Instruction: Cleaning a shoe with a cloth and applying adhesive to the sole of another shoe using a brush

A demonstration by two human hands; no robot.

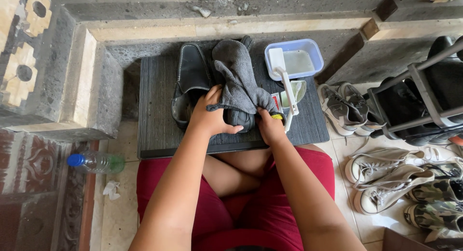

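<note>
Two black leather shoes lie on a dark ribbed mat (154, 111). The left shoe (191, 77) lies bare. The right shoe (240, 118) is mostly covered by a grey cloth (236, 72). My left hand (210, 115) rests on the heel end of the covered shoe and pinches the cloth's lower edge. My right hand (271, 127) presses against that shoe's right side, with fingers curled at the cloth's corner; a small yellow bit shows at its knuckles.
A blue-rimmed plastic tub (308, 50) of cloudy water stands at the mat's far right, with a white brush (283, 82) leaning beside it. Several sneakers (386, 169) and a shoe rack (424, 101) crowd the right. A plastic bottle (95, 162) lies at left. Stone steps rise behind.
</note>
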